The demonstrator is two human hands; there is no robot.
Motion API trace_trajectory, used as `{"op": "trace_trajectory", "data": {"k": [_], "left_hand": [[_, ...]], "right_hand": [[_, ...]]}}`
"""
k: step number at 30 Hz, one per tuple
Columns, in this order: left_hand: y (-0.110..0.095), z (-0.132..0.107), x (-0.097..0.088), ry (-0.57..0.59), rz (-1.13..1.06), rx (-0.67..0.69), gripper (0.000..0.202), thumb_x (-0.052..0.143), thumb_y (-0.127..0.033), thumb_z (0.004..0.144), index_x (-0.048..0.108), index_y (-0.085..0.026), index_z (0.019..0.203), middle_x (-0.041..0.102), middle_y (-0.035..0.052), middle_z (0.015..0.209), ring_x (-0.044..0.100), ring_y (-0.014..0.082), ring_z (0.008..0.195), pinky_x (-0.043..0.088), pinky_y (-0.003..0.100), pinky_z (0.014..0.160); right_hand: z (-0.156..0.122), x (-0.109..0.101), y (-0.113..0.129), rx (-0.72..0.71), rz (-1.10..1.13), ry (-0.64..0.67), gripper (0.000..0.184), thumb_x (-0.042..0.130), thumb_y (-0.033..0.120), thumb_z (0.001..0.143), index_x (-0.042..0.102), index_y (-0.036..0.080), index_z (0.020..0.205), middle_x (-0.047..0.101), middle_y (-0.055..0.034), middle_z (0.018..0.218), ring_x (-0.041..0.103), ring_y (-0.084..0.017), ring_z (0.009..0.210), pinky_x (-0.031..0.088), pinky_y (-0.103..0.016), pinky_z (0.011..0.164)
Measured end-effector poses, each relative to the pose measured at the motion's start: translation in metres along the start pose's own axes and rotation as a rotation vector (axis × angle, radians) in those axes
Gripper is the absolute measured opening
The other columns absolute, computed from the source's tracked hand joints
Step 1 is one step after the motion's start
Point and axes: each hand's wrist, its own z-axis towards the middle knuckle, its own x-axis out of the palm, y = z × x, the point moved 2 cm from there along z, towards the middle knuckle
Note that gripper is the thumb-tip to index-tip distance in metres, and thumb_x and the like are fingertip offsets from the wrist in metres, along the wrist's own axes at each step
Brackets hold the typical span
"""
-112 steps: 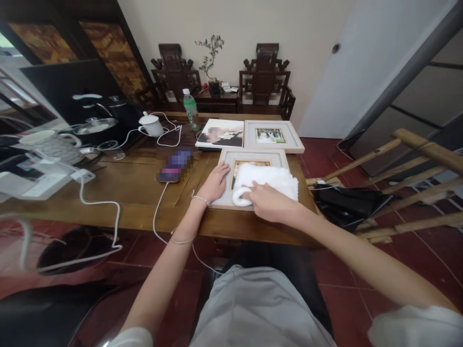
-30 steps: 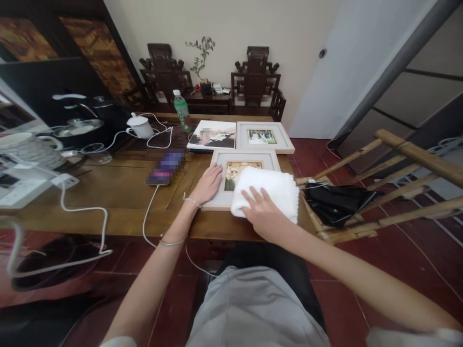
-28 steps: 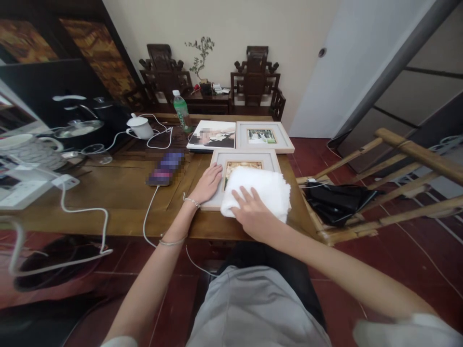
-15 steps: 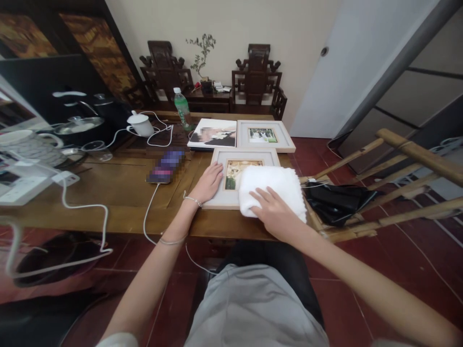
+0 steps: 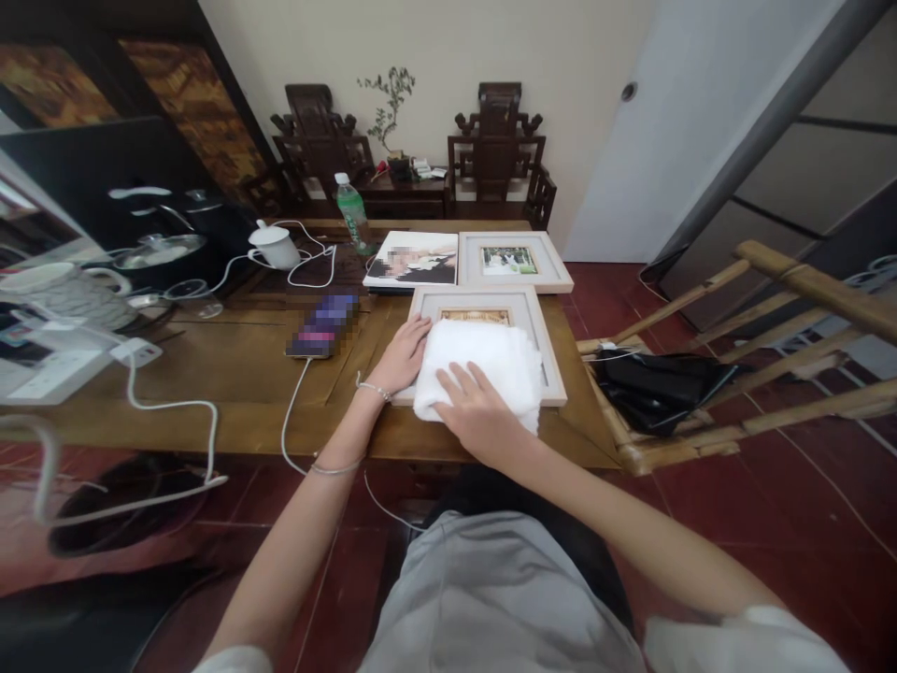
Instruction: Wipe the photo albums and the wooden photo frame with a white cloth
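Note:
A light wooden picture frame (image 5: 551, 360) lies on the wooden table near its front edge, with a printed picture (image 5: 476, 316) partly hidden in its middle. My left hand (image 5: 405, 355) rests on the frame's left side, fingers stretched out and flat. A folded white towel (image 5: 491, 350) covers much of the frame's front and middle. My right hand (image 5: 476, 407) holds the towel from above, fingers slightly spread across it and the thumb at its near edge.
Behind lie another framed photo (image 5: 548, 271) and a photo panel (image 5: 413, 245). A green-labelled bottle (image 5: 352, 215), lidded white cup (image 5: 273, 245) and charging phone (image 5: 322, 325) stand or lie leftward. A bamboo rack (image 5: 701, 444) with a black bag (image 5: 662, 388) is at right.
My right hand has slid the towel leftward over the frame, from its right side to its middle, covering most of the picture. My left hand stays put.

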Motion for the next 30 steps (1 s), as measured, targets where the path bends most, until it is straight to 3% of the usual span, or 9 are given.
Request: {"op": "trace_trajectory", "data": {"k": [4,7,10,15,21,25,30], "left_hand": [[0.002,0.000,0.000,0.021,0.008,0.005,0.047,0.039,-0.032,0.097,0.056,-0.014,0.137,0.052,0.0139,0.150,0.035,0.0280,0.148,0.025,0.053,0.124],[0.001,0.001,-0.001,0.041,0.006,0.017,0.048,0.039,-0.031,0.097,0.056,-0.012,0.137,0.051,0.0155,0.150,0.034,0.0285,0.148,0.024,0.052,0.124],[0.000,0.001,-0.001,0.049,0.006,0.022,0.048,0.039,-0.030,0.097,0.056,-0.014,0.138,0.050,0.0139,0.151,0.034,0.0284,0.149,0.024,0.053,0.124],[0.000,0.001,-0.002,0.064,0.026,0.031,0.048,0.039,-0.030,0.097,0.055,-0.015,0.139,0.049,0.0129,0.152,0.032,0.0281,0.149,0.024,0.053,0.125],[0.007,0.001,-0.001,0.042,-0.001,0.032,0.047,0.041,-0.028,0.097,0.056,-0.013,0.138,0.050,0.0146,0.151,0.033,0.0287,0.149,0.024,0.053,0.124],[0.012,0.001,0.002,0.008,-0.018,0.035,0.046,0.039,-0.021,0.095,0.059,-0.014,0.136,0.053,0.0129,0.149,0.036,0.0274,0.147,0.025,0.054,0.124],[0.015,0.002,0.006,-0.031,-0.007,0.051,0.052,0.039,-0.011,0.088,0.059,-0.013,0.136,0.055,0.0129,0.147,0.038,0.0272,0.146,0.027,0.053,0.124]], "right_hand": [[-0.042,-0.003,-0.027,0.076,-0.023,0.009,0.027,0.051,0.008,0.092,0.074,0.017,0.102,0.059,-0.0166,0.142,0.053,-0.031,0.134,0.040,-0.052,0.114],[-0.077,-0.010,-0.052,0.109,-0.052,0.048,0.034,0.053,0.000,0.085,0.074,0.017,0.106,0.058,-0.0164,0.143,0.050,-0.031,0.136,0.039,-0.052,0.114],[-0.093,-0.015,-0.075,0.116,-0.076,0.101,0.041,0.050,-0.004,0.080,0.073,0.019,0.105,0.055,-0.0140,0.147,0.046,-0.032,0.140,0.036,-0.057,0.114],[-0.066,-0.007,-0.117,0.163,-0.040,0.214,0.044,0.046,-0.002,0.080,0.071,0.017,0.110,0.052,-0.0116,0.151,0.039,-0.031,0.145,0.032,-0.060,0.116],[-0.010,0.015,-0.168,0.261,0.003,0.252,0.055,0.038,-0.005,0.081,0.064,0.011,0.126,0.048,-0.0186,0.152,0.034,-0.031,0.148,0.029,-0.063,0.115],[-0.008,0.016,-0.166,0.254,0.021,0.276,0.056,0.036,-0.005,0.080,0.064,0.010,0.128,0.045,-0.0187,0.155,0.030,-0.034,0.149,0.029,-0.067,0.113],[-0.048,-0.008,-0.116,0.206,0.042,0.318,0.052,0.040,-0.004,0.079,0.069,0.010,0.120,0.045,-0.0180,0.155,0.029,-0.038,0.149,0.027,-0.069,0.113]]}}
